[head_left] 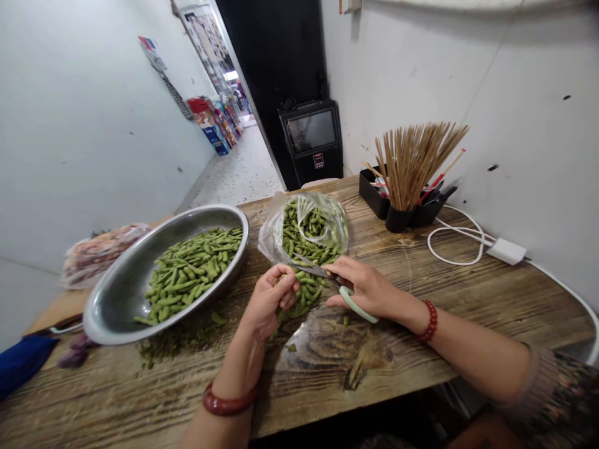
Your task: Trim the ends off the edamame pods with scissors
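Note:
My left hand (271, 299) is closed in a pinch, with a bit of a green edamame pod showing at the fingertips, mostly hidden by the fingers. In my right hand (362, 287) is a pair of scissors (316, 269) with pale green handles; its blades are parted and point left, close to my left fingertips. Just beyond both hands lies a clear plastic bag (271, 234) of edamame pods (306, 293), some spilling out toward me. Left of it, a large steel bowl (116, 305) stands tilted, with a heap of pods on its right side.
Small green trimmings (173, 343) litter the wooden table (421, 293) below the bowl. At the back right, a black organizer (374, 198) holds many wooden skewers (412, 162). Near the wall lies a white cable with an adapter (506, 251). A filled plastic bag (100, 252) sits behind the bowl.

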Action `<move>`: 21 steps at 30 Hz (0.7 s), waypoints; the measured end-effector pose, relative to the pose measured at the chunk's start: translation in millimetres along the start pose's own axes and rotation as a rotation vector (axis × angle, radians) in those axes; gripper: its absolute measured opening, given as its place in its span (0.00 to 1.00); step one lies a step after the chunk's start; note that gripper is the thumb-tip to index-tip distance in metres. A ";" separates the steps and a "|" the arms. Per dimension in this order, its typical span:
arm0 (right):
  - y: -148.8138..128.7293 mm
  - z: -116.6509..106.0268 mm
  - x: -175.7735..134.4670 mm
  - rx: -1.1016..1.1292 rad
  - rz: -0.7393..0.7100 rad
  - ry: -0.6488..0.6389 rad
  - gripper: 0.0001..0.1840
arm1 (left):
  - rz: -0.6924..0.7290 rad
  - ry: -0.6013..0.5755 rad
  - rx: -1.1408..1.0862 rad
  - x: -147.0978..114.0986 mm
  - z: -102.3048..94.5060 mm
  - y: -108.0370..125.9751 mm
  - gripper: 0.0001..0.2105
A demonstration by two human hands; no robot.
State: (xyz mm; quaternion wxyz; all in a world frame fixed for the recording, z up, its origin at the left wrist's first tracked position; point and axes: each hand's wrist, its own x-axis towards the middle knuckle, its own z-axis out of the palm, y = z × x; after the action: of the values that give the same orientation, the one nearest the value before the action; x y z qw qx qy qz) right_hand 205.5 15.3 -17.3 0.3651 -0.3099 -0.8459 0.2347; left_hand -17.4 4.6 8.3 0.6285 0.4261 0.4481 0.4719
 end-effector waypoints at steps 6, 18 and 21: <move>-3.9 0.6 -0.5 -0.077 -0.012 -0.034 0.31 | 0.009 -0.008 -0.004 -1.7 1.2 -0.4 0.14; -6.1 -0.1 0.0 -0.057 -0.014 -0.058 0.28 | 0.008 -0.069 0.038 -1.9 -0.1 -6.8 0.12; -6.3 -0.3 -0.4 -0.041 -0.016 -0.058 0.26 | 0.013 -0.080 0.049 -1.9 -0.3 -7.5 0.12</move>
State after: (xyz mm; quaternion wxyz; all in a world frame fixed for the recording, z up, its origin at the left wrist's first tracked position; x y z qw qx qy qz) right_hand 203.8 10.7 -13.4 0.3360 -0.3034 -0.8633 0.2232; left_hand -16.5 1.4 1.3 0.6322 0.4629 0.4313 0.4471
